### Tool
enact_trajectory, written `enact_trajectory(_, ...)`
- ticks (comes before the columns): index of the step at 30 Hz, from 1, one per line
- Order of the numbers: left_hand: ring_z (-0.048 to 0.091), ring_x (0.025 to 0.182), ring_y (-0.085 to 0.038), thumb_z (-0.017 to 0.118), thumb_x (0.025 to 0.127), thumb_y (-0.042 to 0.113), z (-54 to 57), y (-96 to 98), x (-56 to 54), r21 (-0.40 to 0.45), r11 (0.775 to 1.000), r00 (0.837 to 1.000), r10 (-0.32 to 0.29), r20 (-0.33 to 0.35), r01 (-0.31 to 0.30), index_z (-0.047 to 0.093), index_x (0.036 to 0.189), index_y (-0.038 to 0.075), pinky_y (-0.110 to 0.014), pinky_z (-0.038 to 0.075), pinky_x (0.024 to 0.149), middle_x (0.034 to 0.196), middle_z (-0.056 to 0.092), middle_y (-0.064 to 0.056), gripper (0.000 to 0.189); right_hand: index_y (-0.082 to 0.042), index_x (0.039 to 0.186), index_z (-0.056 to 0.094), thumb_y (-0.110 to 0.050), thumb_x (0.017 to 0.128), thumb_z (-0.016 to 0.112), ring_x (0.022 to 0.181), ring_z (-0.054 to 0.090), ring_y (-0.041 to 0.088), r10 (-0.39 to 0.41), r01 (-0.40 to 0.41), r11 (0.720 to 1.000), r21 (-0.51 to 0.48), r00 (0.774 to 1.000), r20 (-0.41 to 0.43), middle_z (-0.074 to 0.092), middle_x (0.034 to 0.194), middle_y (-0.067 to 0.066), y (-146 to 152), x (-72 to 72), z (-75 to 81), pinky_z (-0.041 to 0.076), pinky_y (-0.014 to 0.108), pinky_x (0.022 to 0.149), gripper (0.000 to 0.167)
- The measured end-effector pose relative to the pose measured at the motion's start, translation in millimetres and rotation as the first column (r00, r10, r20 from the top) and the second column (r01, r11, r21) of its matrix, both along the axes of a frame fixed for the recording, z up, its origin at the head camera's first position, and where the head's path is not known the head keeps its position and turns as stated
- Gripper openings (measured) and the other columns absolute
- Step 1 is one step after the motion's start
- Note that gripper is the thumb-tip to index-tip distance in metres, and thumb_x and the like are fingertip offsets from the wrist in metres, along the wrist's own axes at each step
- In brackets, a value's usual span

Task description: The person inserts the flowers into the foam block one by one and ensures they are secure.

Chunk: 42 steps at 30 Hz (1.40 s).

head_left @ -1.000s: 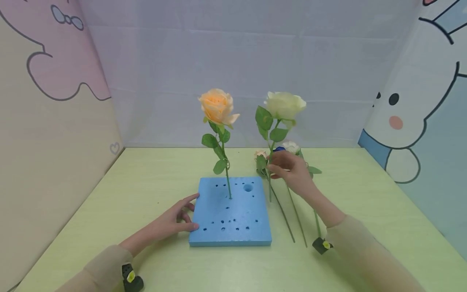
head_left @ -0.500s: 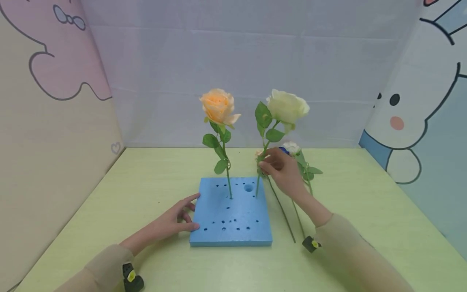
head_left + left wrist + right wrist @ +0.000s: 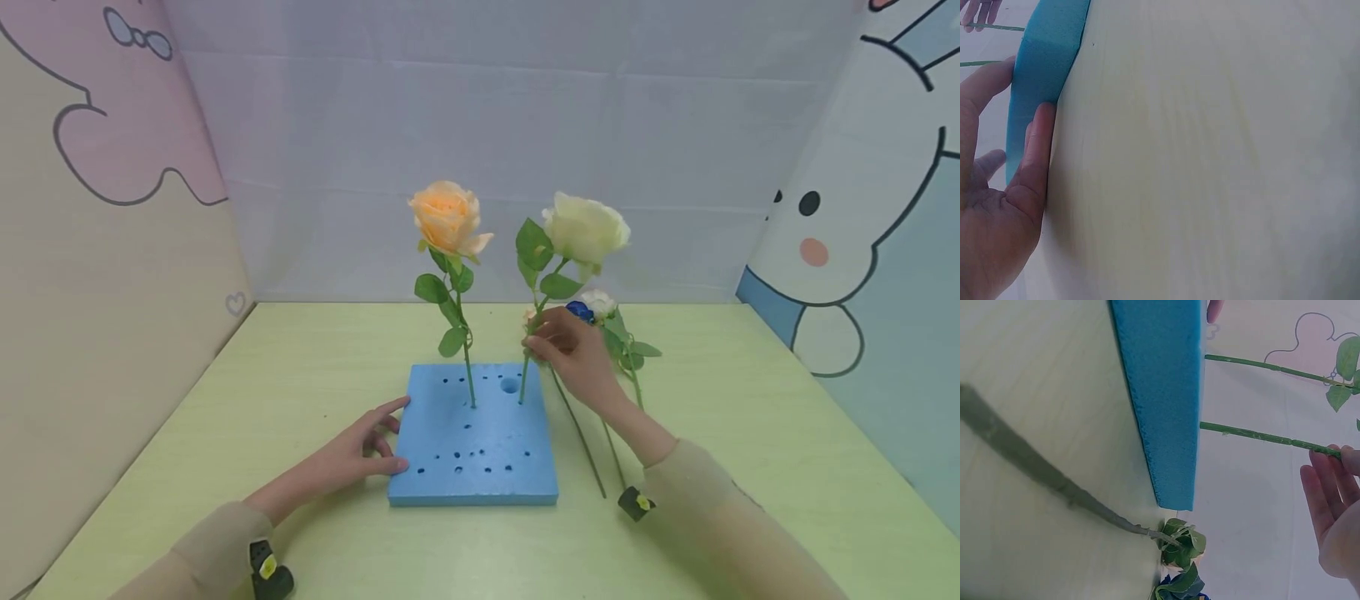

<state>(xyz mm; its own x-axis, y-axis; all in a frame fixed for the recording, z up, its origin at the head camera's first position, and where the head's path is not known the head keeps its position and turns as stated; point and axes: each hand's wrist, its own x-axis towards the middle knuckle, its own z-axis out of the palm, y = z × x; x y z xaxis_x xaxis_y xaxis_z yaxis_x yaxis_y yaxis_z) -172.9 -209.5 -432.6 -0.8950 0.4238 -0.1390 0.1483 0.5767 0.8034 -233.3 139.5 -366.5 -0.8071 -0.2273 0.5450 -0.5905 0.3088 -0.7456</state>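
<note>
A blue foam board (image 3: 491, 437) with several holes lies flat on the table. My left hand (image 3: 352, 450) rests against its left edge, index finger and thumb touching the board; in the left wrist view the fingers lie fairly straight along its side. An orange rose (image 3: 447, 221) stands upright in the board. My right hand (image 3: 577, 358) pinches the stem of a cream-white rose (image 3: 587, 232) between thumb and fingers. That stem's lower end meets the board near its right back, just below the large hole. In the right wrist view, the pinched stem (image 3: 1254, 435) sticks out from the board.
Right of the board lie several more flowers: a blue one (image 3: 580, 310), a white one (image 3: 598, 302) and a peach one (image 3: 529, 317), partly behind my right hand. Their long stems (image 3: 577, 429) point toward me. A pale curtain (image 3: 480, 150) hangs behind the table.
My right hand has moved left with the cream-white rose; its stem end went from beside the board's right edge onto the board. The left hand has stayed in place.
</note>
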Motion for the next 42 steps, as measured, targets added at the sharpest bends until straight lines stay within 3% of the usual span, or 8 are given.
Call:
enact_trajectory(3, 0.06, 0.094, -0.015, 0.077, 0.086, 0.033, 0.2, -0.1, 0.3, 0.002, 1.0, 1.0, 0.005, 0.005, -0.005, 0.023, 0.157, 0.024, -0.024, 0.047, 0.077, 0.133, 0.051, -0.012, 0.09, -0.005, 0.105, 0.064, -0.01, 0.094, 0.067, 0.076, 0.072, 0.031, 0.005, -0.005, 1.0, 0.026, 1.0, 0.024, 0.073, 0.091, 0.016, -0.5, -1.0, -1.8, 0.059, 0.031, 0.069, 0.013)
enact_trajectory(9, 0.06, 0.093, -0.016, 0.076, 0.087, 0.033, -2.4, -1.4, 0.4, 0.002, 1.0, 1.0, -0.016, -0.007, 0.016, 0.022, 0.158, 0.022, -0.024, 0.048, 0.078, 0.132, 0.051, -0.014, 0.09, -0.008, 0.105, 0.065, -0.015, 0.096, 0.065, 0.076, 0.071, 0.008, 0.011, -0.019, 0.996, 0.082, 0.996, 0.086, 0.074, 0.093, 0.013, 0.0, -0.7, -2.6, 0.059, 0.032, 0.071, 0.012)
enact_trajectory(12, 0.06, 0.093, -0.015, 0.076, 0.086, 0.035, -3.5, -1.4, 0.3, -0.007, 1.0, 1.0, -0.007, -0.002, 0.007, 0.023, 0.157, 0.024, -0.024, 0.048, 0.078, 0.132, 0.051, -0.014, 0.09, -0.009, 0.104, 0.067, -0.018, 0.096, 0.065, 0.075, 0.069, 0.005, 0.019, -0.032, 0.994, 0.107, 0.993, 0.115, 0.075, 0.094, 0.011, 0.3, 0.0, -0.4, 0.06, 0.036, 0.072, 0.012)
enact_trajectory(14, 0.06, 0.093, -0.014, 0.077, 0.086, 0.035, -3.4, -1.4, 0.4, -0.009, 1.0, 1.0, -0.004, 0.0, 0.004, 0.023, 0.157, 0.024, -0.024, 0.048, 0.078, 0.132, 0.051, -0.013, 0.09, -0.011, 0.102, 0.069, -0.02, 0.095, 0.066, 0.075, 0.07, 0.006, 0.018, -0.035, 0.991, 0.128, 0.991, 0.134, 0.075, 0.093, 0.009, 0.8, 0.4, 1.2, 0.059, 0.038, 0.072, 0.011)
enact_trajectory(22, 0.06, 0.093, -0.014, 0.076, 0.086, 0.036, -4.2, -1.4, 0.1, -0.019, 1.0, 1.0, 0.003, 0.0, -0.003, 0.023, 0.157, 0.025, -0.024, 0.048, 0.077, 0.132, 0.051, -0.012, 0.09, -0.012, 0.101, 0.071, -0.02, 0.096, 0.065, 0.083, 0.073, 0.034, 0.03, -0.064, 0.979, 0.192, 0.984, 0.178, 0.076, 0.092, 0.006, 1.8, 0.5, 2.1, 0.059, 0.038, 0.073, 0.011)
enact_trajectory(25, 0.06, 0.093, -0.014, 0.076, 0.086, 0.036, -3.5, -1.5, 0.0, -0.022, 1.0, 1.0, 0.005, 0.0, -0.005, 0.023, 0.157, 0.025, -0.024, 0.048, 0.077, 0.132, 0.051, -0.012, 0.09, -0.009, 0.103, 0.07, -0.018, 0.097, 0.063, 0.083, 0.073, 0.033, 0.036, -0.073, 0.973, 0.217, 0.985, 0.17, 0.076, 0.094, 0.009, 1.8, -0.5, -0.4, 0.06, 0.038, 0.072, 0.013)
enact_trajectory(30, 0.059, 0.093, -0.016, 0.076, 0.086, 0.033, -1.4, -1.9, 1.0, 0.0, 1.0, 1.0, -0.006, -0.01, 0.006, 0.023, 0.158, 0.022, -0.024, 0.048, 0.076, 0.132, 0.051, -0.013, 0.09, -0.007, 0.103, 0.07, -0.017, 0.097, 0.063, 0.081, 0.073, 0.033, 0.058, -0.09, 0.969, 0.231, 0.988, 0.142, 0.076, 0.096, 0.014, 1.0, -0.8, -1.8, 0.058, 0.026, 0.069, 0.013)
enact_trajectory(42, 0.06, 0.094, -0.016, 0.076, 0.087, 0.033, -0.2, -2.2, 1.6, 0.012, 1.0, 1.0, -0.017, -0.017, 0.017, 0.023, 0.158, 0.022, -0.023, 0.048, 0.077, 0.132, 0.051, -0.014, 0.089, -0.007, 0.097, 0.067, -0.017, 0.094, 0.067, 0.076, 0.074, 0.026, 0.013, -0.039, 0.965, 0.259, 0.995, 0.101, 0.076, 0.087, 0.007, -4.4, 3.4, 1.9, 0.055, 0.023, 0.067, 0.011)
